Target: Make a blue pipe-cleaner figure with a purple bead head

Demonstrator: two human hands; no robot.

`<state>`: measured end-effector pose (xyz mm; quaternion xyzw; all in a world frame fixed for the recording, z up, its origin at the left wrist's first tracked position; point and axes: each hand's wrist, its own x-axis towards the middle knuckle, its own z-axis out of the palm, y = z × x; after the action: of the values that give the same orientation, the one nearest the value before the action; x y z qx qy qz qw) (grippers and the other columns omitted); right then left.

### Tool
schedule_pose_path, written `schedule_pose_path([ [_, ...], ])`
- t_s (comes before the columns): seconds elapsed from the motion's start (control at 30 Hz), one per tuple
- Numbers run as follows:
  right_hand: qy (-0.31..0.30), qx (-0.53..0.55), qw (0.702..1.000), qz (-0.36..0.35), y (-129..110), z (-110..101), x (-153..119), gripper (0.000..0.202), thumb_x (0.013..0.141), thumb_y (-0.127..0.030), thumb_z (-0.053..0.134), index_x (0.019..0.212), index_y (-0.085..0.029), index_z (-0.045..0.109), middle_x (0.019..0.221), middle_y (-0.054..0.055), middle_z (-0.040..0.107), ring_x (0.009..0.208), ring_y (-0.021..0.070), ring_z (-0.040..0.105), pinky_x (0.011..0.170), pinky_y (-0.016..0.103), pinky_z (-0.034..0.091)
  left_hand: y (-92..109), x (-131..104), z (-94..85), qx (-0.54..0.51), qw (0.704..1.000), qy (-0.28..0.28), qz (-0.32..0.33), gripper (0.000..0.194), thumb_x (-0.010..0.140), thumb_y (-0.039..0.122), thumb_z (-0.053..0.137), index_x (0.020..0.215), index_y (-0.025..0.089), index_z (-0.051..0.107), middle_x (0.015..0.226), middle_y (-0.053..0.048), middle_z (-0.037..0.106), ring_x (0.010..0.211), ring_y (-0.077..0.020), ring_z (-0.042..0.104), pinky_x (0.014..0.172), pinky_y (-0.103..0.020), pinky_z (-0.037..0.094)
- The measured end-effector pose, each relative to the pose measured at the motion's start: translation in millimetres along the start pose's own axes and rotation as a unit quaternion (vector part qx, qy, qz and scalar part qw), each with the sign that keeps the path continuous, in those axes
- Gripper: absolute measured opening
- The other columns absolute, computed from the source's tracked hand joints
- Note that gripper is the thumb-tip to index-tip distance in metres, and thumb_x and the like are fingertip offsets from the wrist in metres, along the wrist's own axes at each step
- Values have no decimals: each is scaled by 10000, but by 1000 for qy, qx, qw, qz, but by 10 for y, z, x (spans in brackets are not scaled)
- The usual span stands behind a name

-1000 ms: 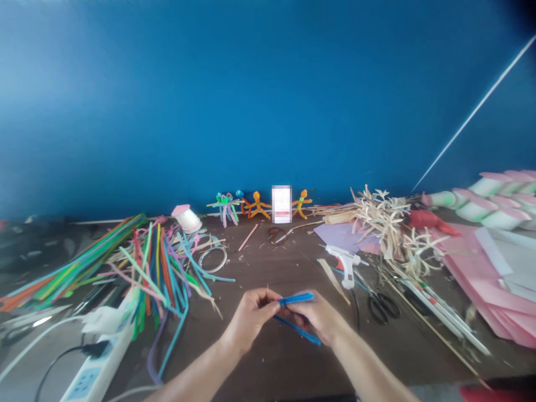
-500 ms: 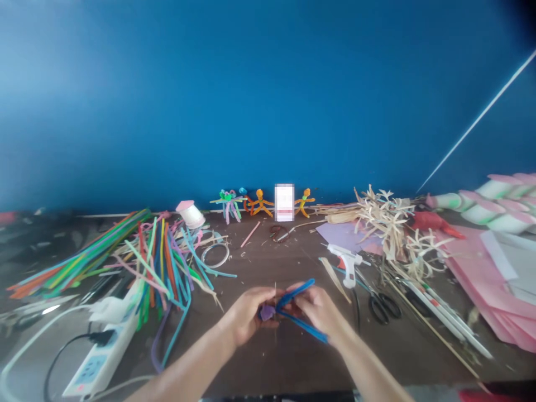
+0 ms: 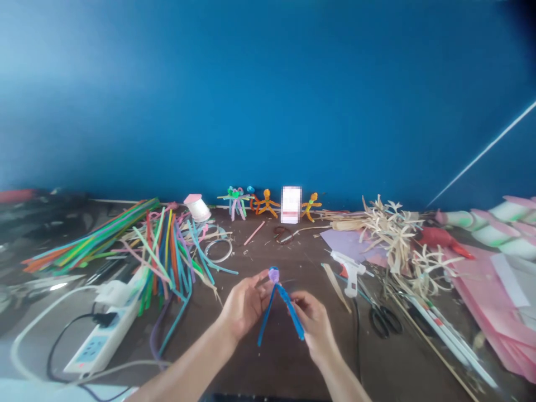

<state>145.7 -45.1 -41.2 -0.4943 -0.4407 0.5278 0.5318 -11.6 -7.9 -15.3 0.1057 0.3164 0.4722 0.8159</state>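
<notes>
A small pipe-cleaner figure hangs between my hands, with a purple and blue head [image 3: 273, 274] and two blue strands [image 3: 288, 307] spreading downward. The fingertips of my left hand [image 3: 247, 304] pinch it near the head. My right hand [image 3: 312, 319] is closed on the thicker blue strand at the right. The other strand points down to the left, its end free. Part of my left fingers lies behind the figure.
Colourful pipe cleaners [image 3: 167, 251] and a white power strip [image 3: 104, 329] lie left. A glue gun [image 3: 350, 271], black-handled scissors [image 3: 384, 321], dried husk flowers [image 3: 389, 223] and pink sheets [image 3: 486, 296] are right. Small orange figures [image 3: 267, 202] stand along the blue wall.
The blue strands have swung from pointing right to pointing down, and the purple head has risen into clearer sight. My left hand has moved up slightly. The camera view has shifted a little.
</notes>
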Motion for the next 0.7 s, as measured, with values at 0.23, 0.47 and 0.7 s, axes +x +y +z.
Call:
schedule_pose_path([
  [0.23, 20, 48, 999, 15, 104, 79, 4, 204, 673, -342, 647, 756, -157, 626, 655, 19, 600, 623, 143, 533, 580, 235, 411, -196, -48, -59, -71, 992, -102, -15, 442, 781, 389, 492, 1078, 62, 522, 1078, -150, 587, 1013, -232, 536, 847, -318, 418],
  [0.47, -28, 28, 999, 31, 70, 40, 6, 210, 706, -349, 622, 782, -156, 647, 676, 27, 629, 641, 159, 560, 626, 255, 420, -285, -30, -23, 93, 995, -17, 17, 229, 679, 172, 648, 904, 127, 635, 912, -90, 654, 781, -180, 602, 672, -273, 436],
  [0.7, -167, 141, 963, 158, -73, -11, 11, 309, 740, -416, 577, 796, -125, 667, 604, 45, 615, 585, 152, 555, 571, 267, 420, -192, -19, 20, 229, 973, -23, -5, 250, 669, 285, 644, 833, 96, 646, 521, -2, 563, 439, -85, 506, 402, -181, 255],
])
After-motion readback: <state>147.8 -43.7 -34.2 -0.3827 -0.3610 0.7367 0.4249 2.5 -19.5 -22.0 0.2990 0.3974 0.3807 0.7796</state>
